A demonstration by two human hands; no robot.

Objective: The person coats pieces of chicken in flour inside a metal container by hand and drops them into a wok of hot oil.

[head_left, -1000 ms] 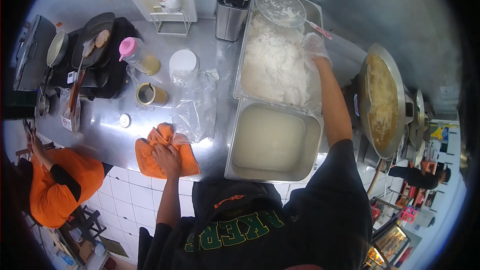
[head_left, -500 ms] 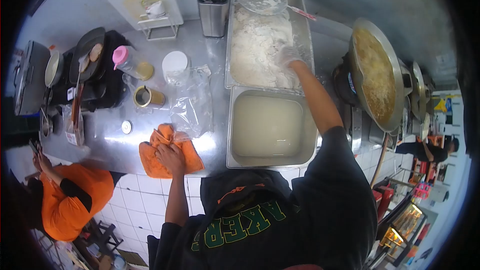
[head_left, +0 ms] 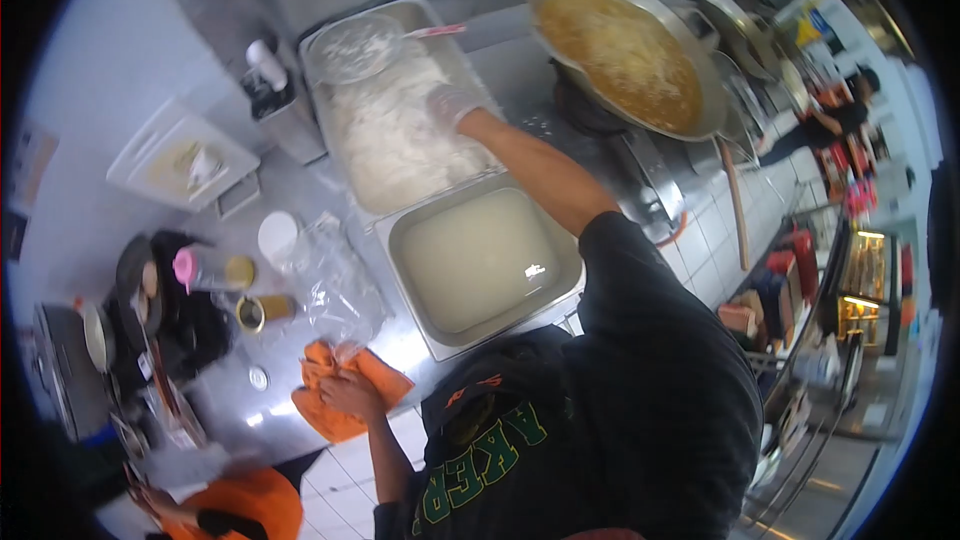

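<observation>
My right hand (head_left: pixel 455 107), in a clear plastic glove, is at the right side of the white flour (head_left: pixel 390 135) in a metal tray (head_left: pixel 352 185). Its fingers are blurred and partly hidden at the flour. A round sieve (head_left: pixel 356 48) with a red-and-white handle lies over the tray's far end. Nearer me, a second metal pan (head_left: pixel 478 250) holds pale liquid. At the counter's front edge my left hand (head_left: pixel 352 395) rests on a crumpled orange cloth (head_left: pixel 365 380), fingers bent over it.
A large wok (head_left: pixel 625 55) of bubbling oil stands at the right on a burner. Left are a plastic bag (head_left: pixel 335 285), a pink-lidded bottle (head_left: pixel 212 270), a tin (head_left: pixel 265 313) and a frying pan (head_left: pixel 140 285). A person in orange (head_left: pixel 245 505) is at lower left, another (head_left: pixel 845 120) far right.
The view has turned toward the wok. My right hand has moved from the tray's right wall in over the flour. My left hand has stayed on the cloth.
</observation>
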